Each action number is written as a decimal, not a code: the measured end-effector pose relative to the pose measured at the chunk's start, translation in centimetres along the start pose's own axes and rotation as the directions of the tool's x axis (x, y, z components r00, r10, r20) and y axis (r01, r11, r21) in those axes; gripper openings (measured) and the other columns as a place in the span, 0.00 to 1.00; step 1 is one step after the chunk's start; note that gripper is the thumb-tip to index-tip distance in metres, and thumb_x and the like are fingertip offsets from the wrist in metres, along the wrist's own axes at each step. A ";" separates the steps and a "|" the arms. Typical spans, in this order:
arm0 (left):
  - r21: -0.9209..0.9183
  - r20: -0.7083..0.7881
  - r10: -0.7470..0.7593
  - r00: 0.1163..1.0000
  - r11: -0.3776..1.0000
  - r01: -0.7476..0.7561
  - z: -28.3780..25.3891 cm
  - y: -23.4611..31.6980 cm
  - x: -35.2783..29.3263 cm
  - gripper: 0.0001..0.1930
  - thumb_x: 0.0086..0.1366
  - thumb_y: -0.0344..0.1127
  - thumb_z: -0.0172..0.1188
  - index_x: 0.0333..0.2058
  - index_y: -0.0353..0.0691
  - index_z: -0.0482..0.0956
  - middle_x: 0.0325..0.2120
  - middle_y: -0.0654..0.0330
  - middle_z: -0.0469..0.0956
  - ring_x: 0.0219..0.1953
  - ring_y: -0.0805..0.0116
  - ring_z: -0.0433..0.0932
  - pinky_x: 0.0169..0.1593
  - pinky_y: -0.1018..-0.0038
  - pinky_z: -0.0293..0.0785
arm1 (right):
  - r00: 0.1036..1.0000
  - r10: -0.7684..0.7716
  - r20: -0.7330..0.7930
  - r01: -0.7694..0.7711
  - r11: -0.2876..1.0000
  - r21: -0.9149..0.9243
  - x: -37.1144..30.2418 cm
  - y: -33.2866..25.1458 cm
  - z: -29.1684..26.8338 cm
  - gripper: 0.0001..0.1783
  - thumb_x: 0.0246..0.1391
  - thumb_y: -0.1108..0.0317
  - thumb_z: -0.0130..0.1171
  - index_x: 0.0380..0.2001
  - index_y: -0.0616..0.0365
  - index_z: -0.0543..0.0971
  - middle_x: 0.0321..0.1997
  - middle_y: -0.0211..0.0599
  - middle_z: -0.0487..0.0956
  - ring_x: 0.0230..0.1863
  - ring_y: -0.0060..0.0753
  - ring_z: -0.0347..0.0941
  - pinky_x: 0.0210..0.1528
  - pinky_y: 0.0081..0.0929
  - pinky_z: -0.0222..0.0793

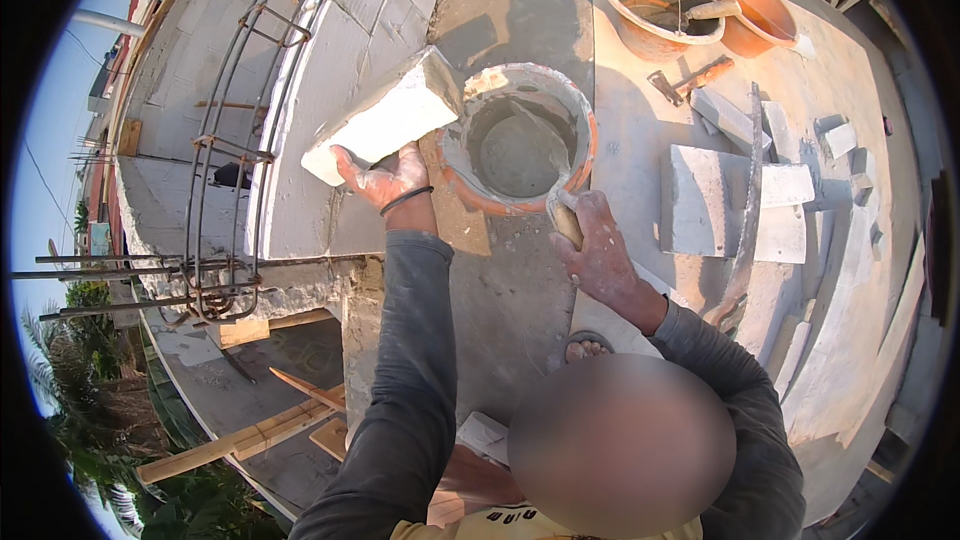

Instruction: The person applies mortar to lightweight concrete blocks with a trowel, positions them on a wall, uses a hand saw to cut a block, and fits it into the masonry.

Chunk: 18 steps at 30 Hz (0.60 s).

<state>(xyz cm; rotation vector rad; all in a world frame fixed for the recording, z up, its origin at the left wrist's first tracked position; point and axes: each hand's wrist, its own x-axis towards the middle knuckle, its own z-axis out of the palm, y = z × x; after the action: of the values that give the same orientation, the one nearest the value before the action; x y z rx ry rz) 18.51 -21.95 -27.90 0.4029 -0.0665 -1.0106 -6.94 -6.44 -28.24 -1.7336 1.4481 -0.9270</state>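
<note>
A pale, rough-edged building block is held up by my left hand, whose fingers and thumb grip its lower side, near the top of a block wall. To the right of it stands an orange bucket coated with grey mortar. My right hand is closed around the wooden handle of a trowel at the bucket's near right rim. The trowel's blade reaches over the rim into the bucket, and its outline blends into the mortar. Both hands are dusted with white.
Two more orange tubs, a mortar-stained one with a wooden-handled tool and another, stand at the far right. A hammer, a long saw and block pieces lie nearer. Left of the wall rises a rebar cage; planks lie below.
</note>
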 end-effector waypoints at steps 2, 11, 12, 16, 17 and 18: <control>-0.005 0.031 -0.016 0.999 1.000 0.016 0.3 -0.4 -0.6 0.40 0.56 0.54 0.67 0.63 0.42 0.65 0.62 0.52 0.66 0.66 0.48 0.62 0.67 0.38 0.54 | 1.000 0.011 -0.026 -0.012 1.000 -0.001 1.4 -0.4 -1.2 0.28 0.53 0.69 0.58 0.57 0.67 0.66 0.54 0.56 0.66 0.56 0.58 0.66 0.58 0.47 0.65; 0.072 -0.017 -0.041 0.999 0.996 0.042 -0.9 -1.0 -2.5 0.36 0.55 0.51 0.68 0.60 0.46 0.66 0.55 0.54 0.71 0.61 0.53 0.66 0.64 0.44 0.59 | 0.959 -0.044 0.281 0.143 0.928 -0.344 8.2 2.1 -1.1 0.21 0.53 0.64 0.56 0.47 0.66 0.73 0.47 0.52 0.72 0.52 0.54 0.70 0.54 0.49 0.67; 0.072 -0.005 -0.050 0.999 0.996 0.050 -1.5 -1.5 -2.4 0.35 0.55 0.50 0.68 0.59 0.46 0.67 0.53 0.54 0.71 0.59 0.53 0.67 0.63 0.45 0.61 | 0.935 -0.084 0.345 0.236 0.873 -0.427 9.8 4.5 -1.4 0.20 0.53 0.64 0.56 0.45 0.66 0.74 0.46 0.51 0.73 0.52 0.53 0.70 0.54 0.50 0.67; 0.167 0.065 0.051 0.997 0.984 -0.061 -1.4 -1.6 -3.8 0.33 0.54 0.46 0.70 0.56 0.41 0.67 0.48 0.55 0.72 0.52 0.56 0.72 0.57 0.55 0.70 | 0.944 -0.197 0.266 0.327 0.684 -0.652 11.5 2.1 -0.6 0.19 0.53 0.66 0.58 0.46 0.65 0.76 0.47 0.50 0.73 0.51 0.48 0.71 0.53 0.48 0.69; 0.191 0.084 0.125 0.989 0.972 -0.139 -1.3 -1.6 -4.3 0.33 0.54 0.43 0.70 0.55 0.39 0.66 0.48 0.56 0.72 0.51 0.57 0.72 0.55 0.58 0.71 | 0.952 -0.263 0.158 0.306 0.797 -0.521 11.3 0.7 -0.1 0.21 0.53 0.66 0.58 0.49 0.65 0.74 0.48 0.50 0.73 0.53 0.49 0.70 0.54 0.48 0.69; 0.216 0.104 0.196 0.975 0.952 -0.215 -1.2 -1.6 -4.6 0.32 0.54 0.41 0.71 0.54 0.37 0.66 0.47 0.56 0.72 0.50 0.57 0.73 0.54 0.61 0.73 | 0.953 -0.299 0.042 0.294 0.884 -0.364 10.7 -0.8 0.5 0.23 0.54 0.67 0.59 0.52 0.65 0.73 0.50 0.51 0.72 0.55 0.49 0.69 0.54 0.47 0.69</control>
<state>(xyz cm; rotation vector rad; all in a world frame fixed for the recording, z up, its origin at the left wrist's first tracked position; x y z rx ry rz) 15.03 -18.46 -28.97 0.5513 -0.2942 -0.8145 -4.78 -16.88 -26.85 -2.2801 1.4591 -0.8614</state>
